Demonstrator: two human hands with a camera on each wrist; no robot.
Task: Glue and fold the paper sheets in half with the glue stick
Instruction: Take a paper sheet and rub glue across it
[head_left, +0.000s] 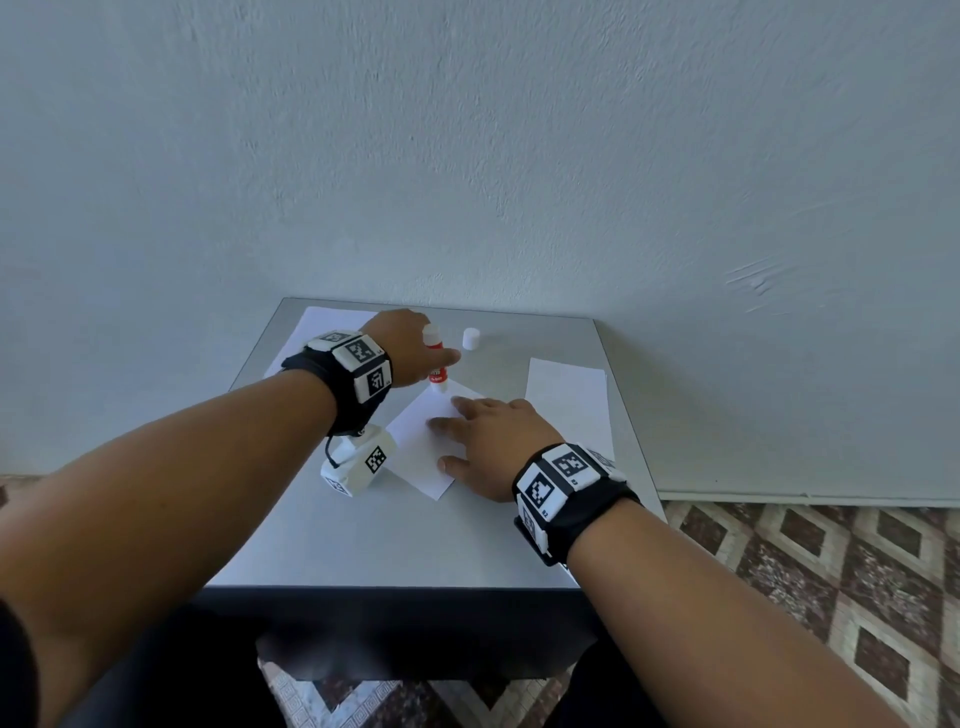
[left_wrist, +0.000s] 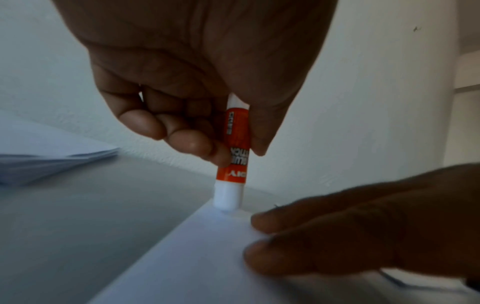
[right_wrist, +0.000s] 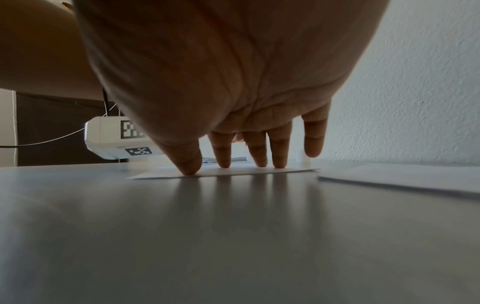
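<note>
A white paper sheet (head_left: 421, 441) lies at an angle in the middle of the grey table (head_left: 374, 540). My left hand (head_left: 410, 345) grips an orange-and-white glue stick (head_left: 435, 364) upright, its uncapped tip pressed onto the sheet's far corner (left_wrist: 226, 214). In the left wrist view the fingers curl round the glue stick (left_wrist: 235, 148). My right hand (head_left: 488, 441) lies flat on the sheet with spread fingers (right_wrist: 189, 164) pressing the paper sheet (right_wrist: 233, 171) down.
The glue's white cap (head_left: 471, 339) stands behind the sheet. A stack of paper (head_left: 322, 332) lies at the table's far left, another pile (head_left: 569, 410) at the right. A white tagged box (head_left: 358, 462) hangs under my left wrist. The wall is close behind.
</note>
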